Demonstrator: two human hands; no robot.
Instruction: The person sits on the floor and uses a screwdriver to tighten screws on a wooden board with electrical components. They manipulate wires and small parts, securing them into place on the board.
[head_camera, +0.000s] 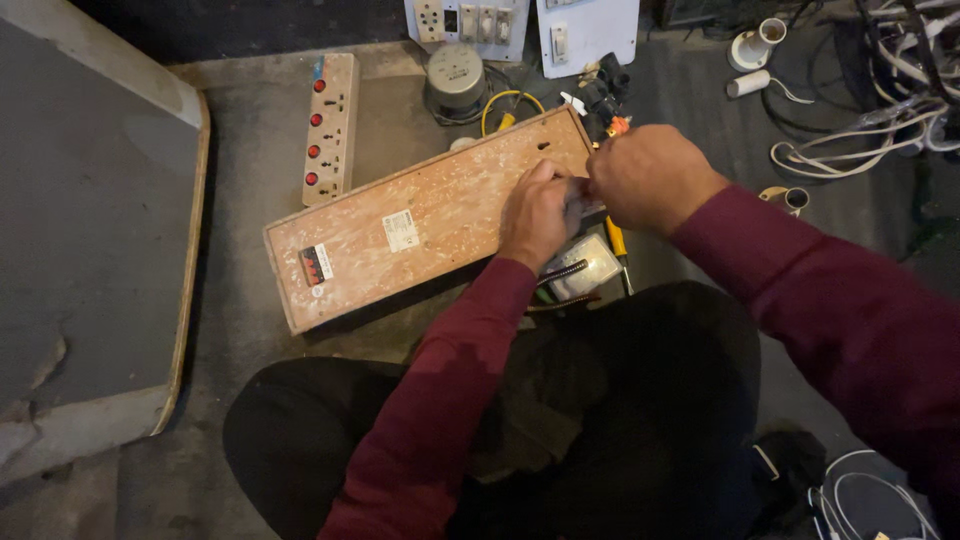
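1. The right hand (650, 178) is clenched into a fist over the near right edge of the long speckled board (430, 215), its fingers wrapped around something I cannot make out. A yellow-handled tool (617, 240) shows just below the fist, so it may be the grip of that. If it is a driver under pressure, a slip off its seat could send the tip toward the other hand.

2. The left hand (537, 215) lies on the board's right end, touching the right fist, with its fingers curled around a small grey part (578, 197) between the two hands. They sit so close together that any sudden release would likely catch the left knuckles.

3. The board rests tilted on the concrete floor (240, 120), with its right end by the person's lap. Nothing clamps it, so hard pushing at one end could make it pivot or slide.

4. A clear plastic packet (585, 265) lies partly under the left wrist, beside the board. A shift of the arm could sweep it and whatever is inside across the floor.

5. Farther out, a white power strip with red switches (330, 125) and a round grey device (455, 80) lie near the board's far edge, and loose white cables (860, 140) lie at right. A skidding board could knock into the nearer two.
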